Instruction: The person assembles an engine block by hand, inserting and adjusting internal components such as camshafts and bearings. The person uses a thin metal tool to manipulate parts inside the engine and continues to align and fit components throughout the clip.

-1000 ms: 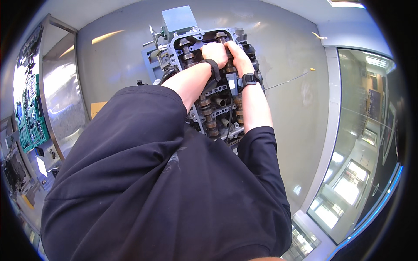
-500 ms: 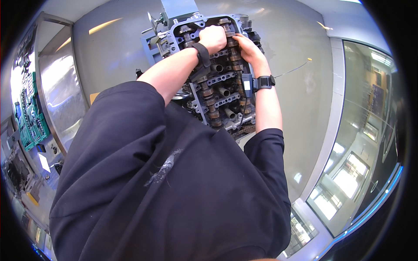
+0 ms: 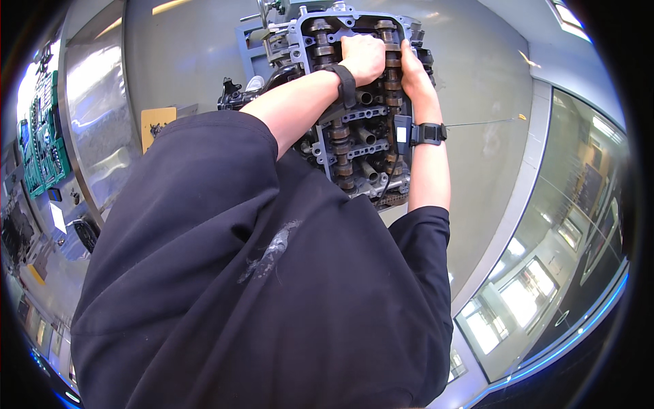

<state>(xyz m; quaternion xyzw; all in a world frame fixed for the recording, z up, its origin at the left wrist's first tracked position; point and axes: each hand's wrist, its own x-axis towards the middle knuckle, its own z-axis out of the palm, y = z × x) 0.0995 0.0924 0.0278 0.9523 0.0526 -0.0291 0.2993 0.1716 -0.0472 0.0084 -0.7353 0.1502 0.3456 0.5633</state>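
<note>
An engine cylinder head [image 3: 351, 15] with two camshafts lies before me. My left hand [image 3: 364, 58] is closed in a fist over its far part, between the left camshaft [image 3: 340, 140] and the right camshaft [image 3: 393, 82]. What that fist holds is hidden beneath it. My right hand [image 3: 417, 75] grips the head's right side wall, its thumb pointing away from me along the inner edge and the other fingers mostly out of sight. Both wrists carry black straps, and a small dark box [image 3: 402, 133] hangs beside the right one with a cable.
Left of the head sits a black engine part [image 3: 235, 95]. A yellow board [image 3: 157, 123] with small dark parts lies further left. Green tool trays [image 3: 46, 150] stand at the far left, beyond a metal panel [image 3: 102, 102]. A thin wire [image 3: 484, 123] sticks out rightward past my right wrist.
The view has shifted, so the engine appears further right and higher. My right hand has moved from over the right camshaft to the head's side wall. My left fist stays in the far part.
</note>
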